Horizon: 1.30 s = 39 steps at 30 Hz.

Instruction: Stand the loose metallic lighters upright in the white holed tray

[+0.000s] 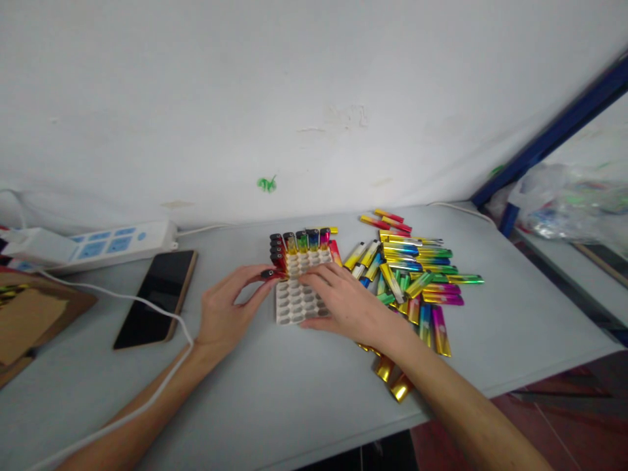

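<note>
A white tray [297, 313] with rows of holes lies on the table in front of me. Lighters with black tops stand along its back row and left side, among them a green one [301, 242] and a pink one [324, 238]. My left hand [233, 304] is closed, pinching a red lighter [271, 274] by its black top at the tray's left edge. Over the tray's right half lies my right hand [343, 297], its fingers bent onto the holes and its thumb at the front edge. My right hand hides part of the tray.
A pile of shiny coloured lighters or sleeves [415, 261] spreads to the right of the tray. On the left are a phone [157, 297], a power strip [115, 242] and a cardboard box [44, 314]. A white cable [161, 314] crosses over my left forearm. A wall stands behind.
</note>
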{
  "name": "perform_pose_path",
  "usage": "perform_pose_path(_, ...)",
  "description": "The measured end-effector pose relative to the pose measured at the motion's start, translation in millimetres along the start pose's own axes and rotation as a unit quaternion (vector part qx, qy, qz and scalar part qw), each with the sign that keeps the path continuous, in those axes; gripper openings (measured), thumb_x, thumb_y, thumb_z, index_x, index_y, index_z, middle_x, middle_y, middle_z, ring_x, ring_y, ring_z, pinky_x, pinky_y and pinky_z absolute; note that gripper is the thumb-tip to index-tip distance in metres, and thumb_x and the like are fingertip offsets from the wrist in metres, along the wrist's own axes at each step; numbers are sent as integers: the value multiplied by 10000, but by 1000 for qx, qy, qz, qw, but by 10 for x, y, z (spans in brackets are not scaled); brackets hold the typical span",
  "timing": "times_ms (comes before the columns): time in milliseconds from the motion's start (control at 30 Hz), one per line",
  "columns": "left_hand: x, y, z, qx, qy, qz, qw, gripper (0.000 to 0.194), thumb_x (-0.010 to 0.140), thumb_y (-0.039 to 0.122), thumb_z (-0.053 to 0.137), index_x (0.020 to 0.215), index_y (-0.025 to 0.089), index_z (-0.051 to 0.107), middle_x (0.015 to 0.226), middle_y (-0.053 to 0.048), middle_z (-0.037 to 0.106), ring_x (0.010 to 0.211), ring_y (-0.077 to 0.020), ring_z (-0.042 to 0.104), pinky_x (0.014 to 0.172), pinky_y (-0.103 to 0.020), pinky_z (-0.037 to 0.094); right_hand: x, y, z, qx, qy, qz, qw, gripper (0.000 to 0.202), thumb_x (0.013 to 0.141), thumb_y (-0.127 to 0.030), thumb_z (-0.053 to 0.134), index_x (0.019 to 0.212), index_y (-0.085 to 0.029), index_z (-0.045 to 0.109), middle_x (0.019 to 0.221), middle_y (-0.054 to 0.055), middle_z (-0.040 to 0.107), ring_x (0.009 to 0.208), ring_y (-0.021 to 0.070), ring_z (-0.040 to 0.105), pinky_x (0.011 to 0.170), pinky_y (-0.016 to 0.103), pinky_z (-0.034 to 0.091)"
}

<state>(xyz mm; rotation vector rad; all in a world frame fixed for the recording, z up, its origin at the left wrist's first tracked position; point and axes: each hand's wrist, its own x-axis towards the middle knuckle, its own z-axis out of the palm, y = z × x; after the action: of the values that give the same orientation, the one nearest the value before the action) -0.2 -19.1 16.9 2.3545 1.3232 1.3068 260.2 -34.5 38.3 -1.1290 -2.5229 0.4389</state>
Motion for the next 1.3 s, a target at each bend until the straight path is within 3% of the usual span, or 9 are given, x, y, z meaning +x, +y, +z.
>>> perform_pose_path(300, 77, 65, -64, 24, -30, 62, 997, 198, 1101, 325, 695, 1279, 279, 767, 1183, -17, 842, 1010, -196, 829, 1012, -336, 669, -12, 25, 18, 0, 9, -9, 1000, 704, 928, -492, 888, 1491, -180, 603, 1431, 153, 662, 1390, 364, 579, 1239, 608, 482)
perform_pose_path(633, 86, 1, -41, 8, -26, 57, 998, 228, 1106, 353, 684, 1311, 286, 757, 1164, -8, 848, 956, -172, 827, 971, -304, 666, -12, 45, 28, -3, 3, -14, 1000, 712, 937, -499, 878, 1507, -184, 589, 1439, 161, 652, 1396, 370, 574, 1236, 621, 479)
perform_pose_path(833, 98, -7, -38, -3, -65, 47, 997, 253, 1134, 401, 631, 1309, 261, 749, 1169, -24, 845, 961, -174, 832, 972, -304, 668, -18, 39, 23, 5, 5, -12, 1000, 717, 930, -490, 889, 1518, -214, 584, 1440, 148, 655, 1400, 364, 576, 1232, 627, 481)
perform_pose_path(1000, 37, -127, 27, 5, -39, 27, 999, 371, 1123, 451, 647, 1441, 261, 661, 1214, -36, 854, 930, -199, 859, 940, -342, 696, -17, 33, 25, 4, 4, -8, 1000, 737, 920, -480, 900, 1520, -190, 584, 1449, 157, 661, 1410, 368, 571, 1248, 622, 469)
perform_pose_path(1300, 1, -194, 52, 32, -63, 46, 996, 358, 1132, 470, 608, 1441, 302, 671, 1122, -16, 864, 942, -221, 857, 936, -376, 707, -11, 30, 14, 5, 10, -8, 1000, 749, 914, -495, 900, 1531, -216, 579, 1470, 153, 664, 1440, 374, 565, 1253, 633, 462)
